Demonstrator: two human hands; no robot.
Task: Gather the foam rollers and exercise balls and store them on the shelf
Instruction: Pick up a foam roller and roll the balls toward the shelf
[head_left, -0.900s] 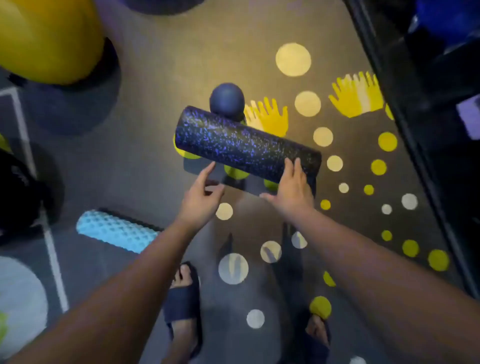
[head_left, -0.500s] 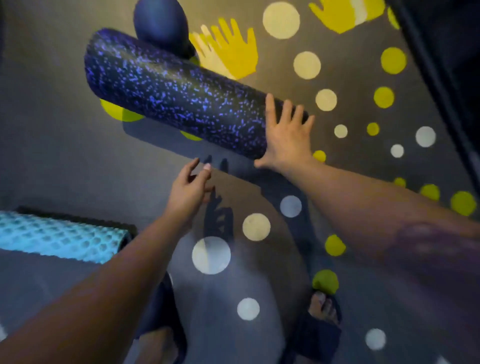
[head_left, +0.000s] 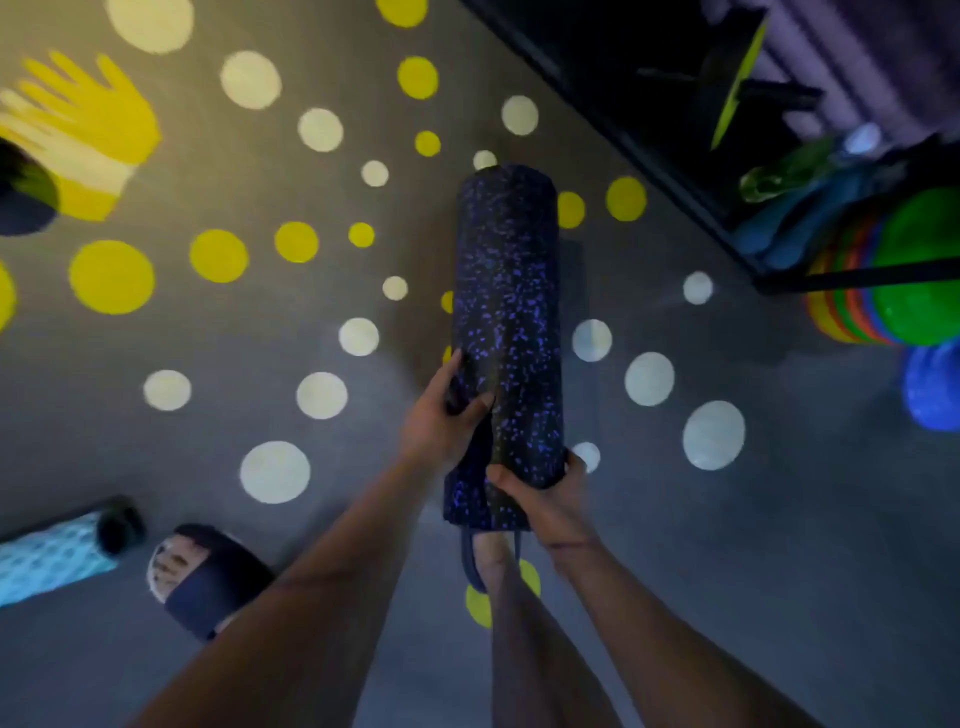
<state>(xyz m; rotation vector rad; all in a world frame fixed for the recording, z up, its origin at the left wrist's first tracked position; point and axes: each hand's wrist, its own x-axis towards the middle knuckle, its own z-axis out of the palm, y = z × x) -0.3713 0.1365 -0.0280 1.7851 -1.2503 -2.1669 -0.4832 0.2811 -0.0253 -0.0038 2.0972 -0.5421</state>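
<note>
Open floor (head_left: 234, 332) lies left; the shelf frame (head_left: 701, 182) and stacked discs (head_left: 919, 234) crowd the right.

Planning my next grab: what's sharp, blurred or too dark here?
Head view: dim; the dark blue-speckled foam roller in left hand and right hand reads fairly sharp; the light-blue textured foam roller at left is blurred; the black shelf is nearly unreadable shadow.
</note>
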